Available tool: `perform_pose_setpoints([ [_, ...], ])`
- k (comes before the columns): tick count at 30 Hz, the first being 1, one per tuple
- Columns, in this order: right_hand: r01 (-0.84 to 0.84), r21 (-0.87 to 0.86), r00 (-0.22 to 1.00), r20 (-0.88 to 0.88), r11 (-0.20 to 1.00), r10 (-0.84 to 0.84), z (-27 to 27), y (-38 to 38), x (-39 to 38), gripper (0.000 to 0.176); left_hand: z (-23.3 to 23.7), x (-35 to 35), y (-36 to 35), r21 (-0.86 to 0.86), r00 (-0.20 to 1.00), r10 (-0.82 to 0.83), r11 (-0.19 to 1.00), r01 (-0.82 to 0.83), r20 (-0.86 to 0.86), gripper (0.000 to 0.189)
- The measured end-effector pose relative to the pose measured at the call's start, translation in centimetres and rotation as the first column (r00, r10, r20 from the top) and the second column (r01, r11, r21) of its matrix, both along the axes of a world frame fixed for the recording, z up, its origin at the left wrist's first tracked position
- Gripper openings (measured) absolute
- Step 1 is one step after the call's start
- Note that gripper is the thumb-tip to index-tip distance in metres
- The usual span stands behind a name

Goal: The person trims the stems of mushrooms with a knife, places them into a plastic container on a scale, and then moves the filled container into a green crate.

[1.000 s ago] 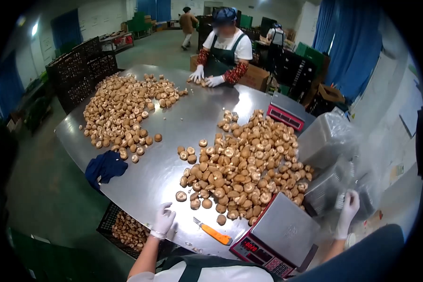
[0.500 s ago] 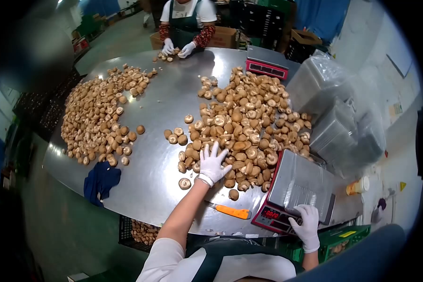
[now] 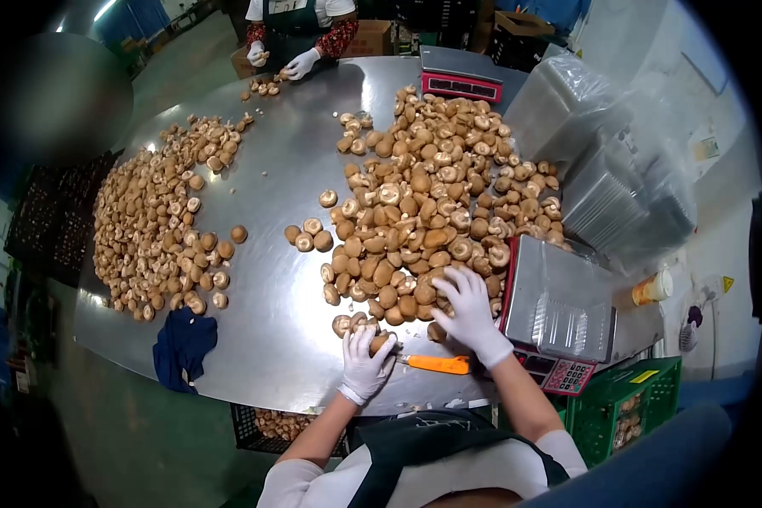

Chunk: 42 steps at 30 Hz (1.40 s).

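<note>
Left hand (image 3: 366, 366) is curled around one mushroom (image 3: 382, 342) at the near edge of the mushroom pile (image 3: 432, 195). Right hand (image 3: 470, 315) lies spread on the pile, gripping nothing. Orange-handled knife (image 3: 440, 364) lies between the hands.

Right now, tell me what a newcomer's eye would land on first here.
The big mushroom heap filling the middle of the steel table, with a second heap along its left side. At the near edge, the white-gloved right hand spreads over the heap while the left hand curls around a mushroom, beside an orange-handled knife.
</note>
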State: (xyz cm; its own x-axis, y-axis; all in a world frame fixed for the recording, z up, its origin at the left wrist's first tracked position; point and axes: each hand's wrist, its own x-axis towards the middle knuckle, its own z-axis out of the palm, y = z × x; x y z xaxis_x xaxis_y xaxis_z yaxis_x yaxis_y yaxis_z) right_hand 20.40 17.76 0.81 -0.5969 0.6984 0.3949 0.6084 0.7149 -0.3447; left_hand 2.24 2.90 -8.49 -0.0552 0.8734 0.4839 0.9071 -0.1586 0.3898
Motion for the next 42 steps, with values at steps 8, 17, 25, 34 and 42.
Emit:
perform_pose_setpoints([
  [8,-0.039,0.005,0.841,0.541,0.999,0.031,-1.5,0.7,-3.4,0.059,1.4,-1.3,1.5,-0.085,0.998,0.055,0.995,-0.053,0.017,0.049],
  [17,0.249,-0.16,0.692,0.719,0.955,-0.06,-2.9,2.3,-5.4,0.045,2.2,-0.4,1.0,-0.24,0.997,0.078,0.968,-0.072,0.015,0.044],
  [25,0.08,-0.579,0.961,0.262,0.811,0.093,1.1,0.9,-2.4,0.06,1.7,-0.1,2.9,-0.312,0.996,0.032,0.948,-0.056,-0.081,0.028],
  [34,-0.041,-0.828,0.959,0.125,0.559,0.256,-4.7,0.2,-4.8,0.075,0.9,-2.6,1.2,-0.252,0.995,-0.064,0.964,0.08,0.071,0.031],
  [42,-0.707,-0.677,0.665,-0.54,-0.202,-0.516,-2.7,-1.8,-0.5,0.048,1.3,-0.7,1.0,-0.231,0.999,-0.02,0.973,0.013,-0.031,0.044],
])
